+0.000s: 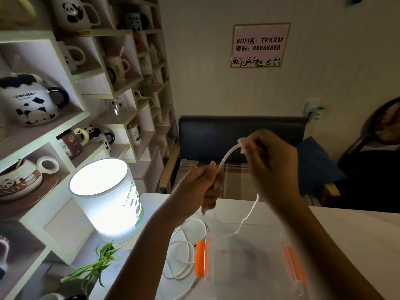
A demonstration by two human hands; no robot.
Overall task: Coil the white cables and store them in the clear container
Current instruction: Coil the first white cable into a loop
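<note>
Both hands raised above the table (357, 224); left hand (200, 187) closed in a fist on a white cable (227, 158); right hand (270, 156) pinching the same cable higher up, its tail hanging down toward the clear container (249, 256), which has orange latches; container looks empty, though blur hinders; second white cable (184, 256) lies loose beside it on the table. Judgement: coiling barely begun; nothing stored.

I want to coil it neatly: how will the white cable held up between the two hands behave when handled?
Probably floppy: the white cable sags in a curve between the left hand and right hand, and its tail hangs down toward the clear container. It looks thin and light. It may spring out of shape, like the loose loops on the table.
</note>
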